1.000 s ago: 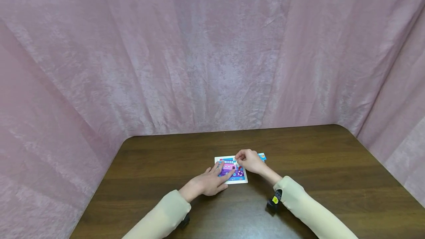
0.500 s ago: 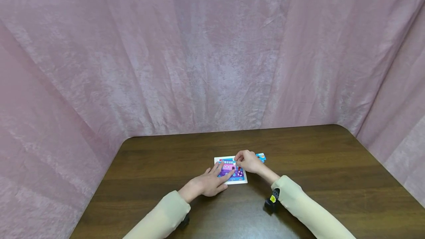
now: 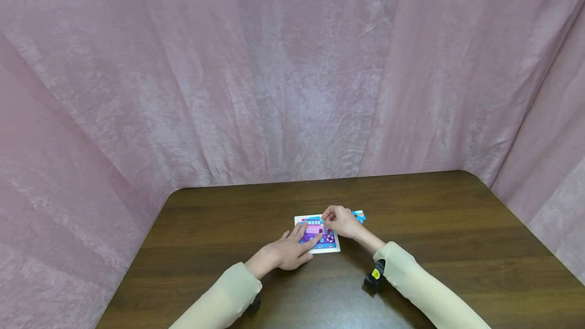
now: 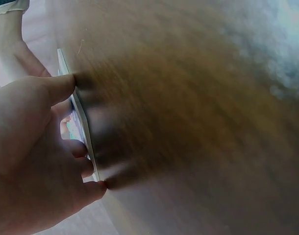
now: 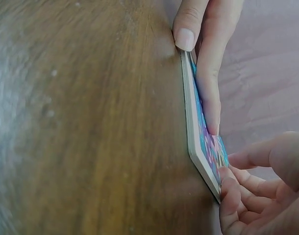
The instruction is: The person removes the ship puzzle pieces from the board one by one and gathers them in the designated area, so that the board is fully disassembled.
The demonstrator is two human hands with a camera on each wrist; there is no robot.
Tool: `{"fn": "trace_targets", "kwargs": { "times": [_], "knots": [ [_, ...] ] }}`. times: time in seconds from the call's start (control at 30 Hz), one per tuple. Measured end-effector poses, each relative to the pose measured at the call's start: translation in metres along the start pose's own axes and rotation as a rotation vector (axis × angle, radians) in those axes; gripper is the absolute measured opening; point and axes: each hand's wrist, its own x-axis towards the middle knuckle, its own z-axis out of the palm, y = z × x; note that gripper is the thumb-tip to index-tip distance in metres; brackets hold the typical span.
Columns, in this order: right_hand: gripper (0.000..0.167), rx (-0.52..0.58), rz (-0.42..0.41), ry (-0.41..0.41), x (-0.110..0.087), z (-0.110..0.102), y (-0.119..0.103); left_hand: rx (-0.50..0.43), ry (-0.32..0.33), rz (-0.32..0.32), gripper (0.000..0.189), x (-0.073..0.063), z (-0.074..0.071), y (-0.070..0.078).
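A small white-framed jigsaw puzzle (image 3: 325, 251) with a pink and purple ship on blue lies on the table. My left hand (image 3: 292, 253) rests spread over its left side, fingers nearly straight on the picture. In the left wrist view, the left thumb and fingertips (image 4: 101, 188) are at the frame's edge. My right hand (image 3: 344, 221) is at the upper right corner, thumb and forefinger pinching a small puzzle piece (image 5: 221, 149) down at the picture, mostly hidden by the fingers. The other right fingers curl beside the frame.
Another blue piece (image 3: 360, 215) with a coloured print lies just past the right hand, partly covered by it. The brown wooden table (image 3: 219, 217) has a pink curtain (image 3: 292, 90) hanging behind it. A black wrist camera (image 3: 375, 278) hangs under the right sleeve.
My right hand has shifted very slightly left, its fingertips staying at the puzzle's upper right corner. The white patch at those fingertips has become less visible. My left hand has stayed in place.
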Motion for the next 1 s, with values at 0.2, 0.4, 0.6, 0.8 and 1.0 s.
{"fn": "trace_targets", "kwargs": {
  "times": [0.2, 0.4, 0.6, 0.8, 1.0],
  "knots": [
    [0.006, 0.011, -0.016, 0.030, 0.0015, -0.0003, 0.0015, 0.001, -0.002, 0.001, 0.057, 0.0007, 0.0007, 0.0001],
    [0.004, 0.011, -0.016, 0.067, 0.0026, 0.0015, 0.0023, -0.004, -0.008, 0.000, 0.057, 0.0017, 0.0006, -0.0001],
    [0.007, 0.031, -0.003, 0.090, 0.0041, 0.0043, 0.0049, -0.010, -0.009, 0.002, 0.056, 0.0010, 0.0002, 0.0002],
    [0.005, 0.069, -0.037, 0.119, 0.0016, 0.0047, 0.0042, 0.001, -0.016, -0.005, 0.057, 0.0013, 0.0004, 0.0002],
    [0.006, 0.076, 0.007, 0.143, 0.0020, 0.0075, 0.0022, -0.006, -0.014, -0.010, 0.058, 0.0025, 0.0019, -0.0008]
  ]
}}
